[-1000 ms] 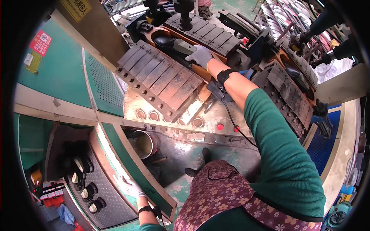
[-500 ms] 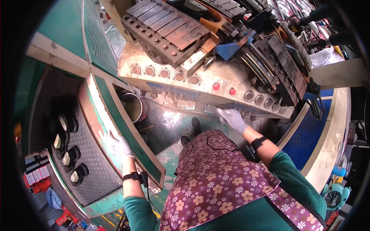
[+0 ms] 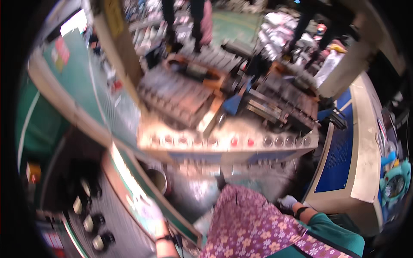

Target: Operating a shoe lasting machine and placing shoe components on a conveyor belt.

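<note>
My left hand (image 3: 148, 213), in a white glove, lies on the pale ledge (image 3: 124, 174) beside a dark conveyor. Its fingers look stretched out, with nothing seen in them. Beyond the ledge, several black shoes (image 3: 92, 222) with cream tops stand in a row on the conveyor belt (image 3: 118, 215). My right hand (image 3: 287, 201), also gloved, is low at the right side of the flowered apron (image 3: 254, 215), next to a dark object. Motion blur hides how its fingers are set.
Ahead stands a cream machine (image 3: 215, 155) with round buttons, two red ones among them, and heavy slatted metal blocks (image 3: 176, 96) on top. A bucket (image 3: 157, 180) sits beneath at left. To the right are a blue-panelled cream cabinet (image 3: 335, 159) and a turquoise fan (image 3: 396, 182).
My view has tilted up, bringing in more of the room behind the machine. My right hand has drawn back from below the machine's front to beside the apron. My left hand stays on the ledge.
</note>
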Demonstrator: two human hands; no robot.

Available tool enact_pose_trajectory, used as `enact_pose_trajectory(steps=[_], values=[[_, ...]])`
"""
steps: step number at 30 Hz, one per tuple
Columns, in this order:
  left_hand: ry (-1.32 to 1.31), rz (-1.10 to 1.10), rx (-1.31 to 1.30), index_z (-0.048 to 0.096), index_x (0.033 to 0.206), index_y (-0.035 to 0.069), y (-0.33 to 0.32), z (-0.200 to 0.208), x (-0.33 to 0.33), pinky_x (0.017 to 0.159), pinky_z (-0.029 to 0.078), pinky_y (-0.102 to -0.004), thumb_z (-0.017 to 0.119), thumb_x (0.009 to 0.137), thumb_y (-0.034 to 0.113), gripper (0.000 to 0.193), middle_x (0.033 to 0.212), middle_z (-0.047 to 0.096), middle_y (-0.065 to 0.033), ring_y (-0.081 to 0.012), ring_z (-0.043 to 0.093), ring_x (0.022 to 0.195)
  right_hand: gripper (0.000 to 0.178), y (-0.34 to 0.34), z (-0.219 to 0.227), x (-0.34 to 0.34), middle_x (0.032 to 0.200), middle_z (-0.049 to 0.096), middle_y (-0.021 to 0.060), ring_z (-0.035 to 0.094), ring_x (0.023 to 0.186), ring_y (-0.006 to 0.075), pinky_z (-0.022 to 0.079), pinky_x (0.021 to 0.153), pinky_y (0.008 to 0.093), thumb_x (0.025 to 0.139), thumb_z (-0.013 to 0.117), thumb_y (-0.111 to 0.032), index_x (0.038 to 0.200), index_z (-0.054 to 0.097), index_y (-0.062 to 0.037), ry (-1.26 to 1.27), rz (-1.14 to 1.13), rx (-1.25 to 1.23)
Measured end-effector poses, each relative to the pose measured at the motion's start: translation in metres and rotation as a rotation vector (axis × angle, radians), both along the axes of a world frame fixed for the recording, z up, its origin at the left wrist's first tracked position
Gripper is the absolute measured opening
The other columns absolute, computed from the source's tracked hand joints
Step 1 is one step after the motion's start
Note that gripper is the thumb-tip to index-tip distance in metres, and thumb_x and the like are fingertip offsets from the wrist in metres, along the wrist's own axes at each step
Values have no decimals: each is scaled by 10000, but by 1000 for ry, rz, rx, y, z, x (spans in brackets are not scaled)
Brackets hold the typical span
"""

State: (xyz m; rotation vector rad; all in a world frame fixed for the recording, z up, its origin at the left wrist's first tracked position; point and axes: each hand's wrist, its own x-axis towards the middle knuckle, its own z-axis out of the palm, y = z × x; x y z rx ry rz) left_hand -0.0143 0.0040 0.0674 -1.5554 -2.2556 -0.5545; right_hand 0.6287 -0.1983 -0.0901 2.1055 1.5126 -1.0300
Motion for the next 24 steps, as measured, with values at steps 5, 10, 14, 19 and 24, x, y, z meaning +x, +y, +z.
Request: enact_pose_trajectory(steps=[5, 10, 14, 19, 24], values=[[-185, 126, -25, 669, 1183, 65, -4, -102, -41, 1063, 420, -432, 591, 880, 167, 330, 1296, 609, -152, -319, 530, 1259, 609, 15, 29, -38, 873, 742, 135, 697, 903, 343, 523, 824, 442, 929, 458, -630, 756, 765, -133, -34, -359, 20], [-125, 81, 93, 690, 1129, 49, 2, -117, -48, 1017, 447, -461, 595, 835, 143, 322, 1228, 628, -193, -356, 568, 1189, 564, 26, 59, -58, 970, 732, 155, 681, 959, 360, 519, 860, 454, 929, 460, -610, 787, 771, -161, 79, -299, 82], [-38, 100, 74, 663, 1132, 56, 0, -117, -57, 1013, 452, -467, 582, 835, 112, 313, 1257, 621, -183, -362, 583, 1172, 551, 19, 50, -52, 933, 740, 103, 695, 843, 350, 526, 804, 467, 945, 440, -577, 762, 763, -169, -25, -215, 132], [-132, 144, -46, 659, 1206, 71, 15, -112, -44, 1057, 406, -433, 586, 857, 199, 379, 1311, 605, -123, -302, 532, 1251, 563, 11, 48, -18, 758, 714, 92, 682, 728, 320, 523, 728, 439, 978, 386, -490, 657, 706, -155, 150, -243, 244], [-279, 130, -20, 658, 1194, 57, -4, -101, -51, 1036, 423, -418, 588, 856, 213, 378, 1258, 621, -116, -303, 562, 1201, 527, 76, 97, -3, 552, 624, 47, 583, 510, 148, 453, 545, 312, 1002, 548, -376, 597, 654, -56, 297, -853, 930]])
